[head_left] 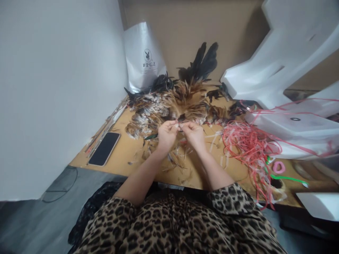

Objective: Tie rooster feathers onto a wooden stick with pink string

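Note:
My left hand and my right hand meet over the middle of a low wooden board. Both are closed in a pinch on a small dark feather held between them. Just beyond the hands lies a big heap of brown, tan, white and black feathers, with tall black plumes sticking up at the back. Loose feathers and quills are scattered on the board under my wrists.
A black phone lies face up at the board's left. A tangle of red and pink string with green strips spreads at the right. White foam blocks stand at the right, a silver bag at the back, a white wall at the left.

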Demonstrator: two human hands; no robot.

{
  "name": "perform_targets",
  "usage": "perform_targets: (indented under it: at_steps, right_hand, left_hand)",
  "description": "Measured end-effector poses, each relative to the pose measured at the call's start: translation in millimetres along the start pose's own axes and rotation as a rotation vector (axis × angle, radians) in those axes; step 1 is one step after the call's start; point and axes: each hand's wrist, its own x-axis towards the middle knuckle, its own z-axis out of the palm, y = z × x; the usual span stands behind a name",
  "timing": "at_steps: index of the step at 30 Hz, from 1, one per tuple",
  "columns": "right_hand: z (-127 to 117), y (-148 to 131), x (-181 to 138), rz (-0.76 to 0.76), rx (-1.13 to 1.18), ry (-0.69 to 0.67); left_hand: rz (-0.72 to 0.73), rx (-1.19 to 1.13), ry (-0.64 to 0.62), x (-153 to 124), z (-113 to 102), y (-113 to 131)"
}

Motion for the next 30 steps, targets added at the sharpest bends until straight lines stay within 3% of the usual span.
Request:
perform_targets:
  at_steps: [7, 15, 21, 25, 30]
  right_hand:
    - [-6.4, -5.2, 3.7, 0.117, 0.122, 0.051]
    - [-14.7, -0.7, 7.6, 0.273, 0.411, -0.064]
    - [-22.0, 5.8, 11.7, 0.296, 0.436, -0.157]
    - [-26.6, 4.6, 15.4, 0.227, 0.371, -0.183]
    - [-28.8, -8.8, 20.3, 0.130, 0.135, -0.118]
  left_hand:
    - [0.159, 0.015, -0.020, -11.9, 7.3, -9.0]
    - [-0.137, -0.188, -0.085, -14.1, 12.0, -2.8]
    - [-0.332, -0.349, -0.270, -9.3, 11.4, -0.1]
    - [-0.355, -0.346, -0.222, -4.1, 10.7, -2.0]
    - [-0.392, -0.352, -0.133, 1.3, 14.9, -3.2]
